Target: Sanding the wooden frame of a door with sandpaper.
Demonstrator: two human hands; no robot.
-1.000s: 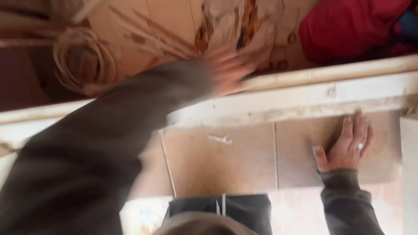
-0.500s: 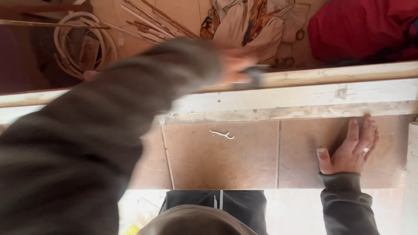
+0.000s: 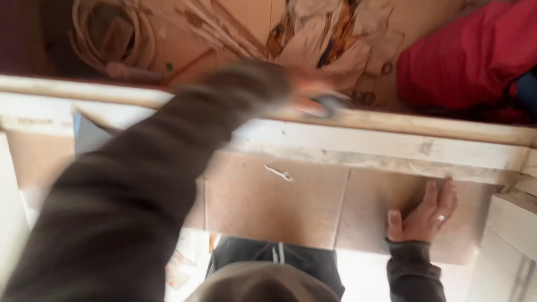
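Reaching to the far side, the left hand [image 3: 305,92] is seen at the far edge of a pale wooden ledge [image 3: 391,145], with its dark sleeve filling the left of the view. A small grey object [image 3: 331,104] is met at its fingertips, resting on or just above the ledge. The fingers appear curled about it, but the hand is so blurred that it cannot be told whether the object is pinched or only touched.

The right hand [image 3: 425,215] is laid flat, palm down and fingers spread, on the right tile [image 3: 372,207] at the near right; nothing is held in it, and a ring [image 3: 442,218] is worn on 1 finger.

As for progress, 2 tan tiles are found lying side by side below the ledge, the left tile [image 3: 268,207] parted from the right one by a thin straight joint. Both look seated level, so the laying of this pair is judged done. A small white scrap [image 3: 279,173] is left lying on the left tile, near the ledge. What remains beyond these 2 tiles cannot be read from the view.

Beyond the ledge, a coiled hose [image 3: 106,33] is seen at the far left, a patterned cloth [image 3: 330,39] in the middle and a red cloth [image 3: 458,61] at the far right.
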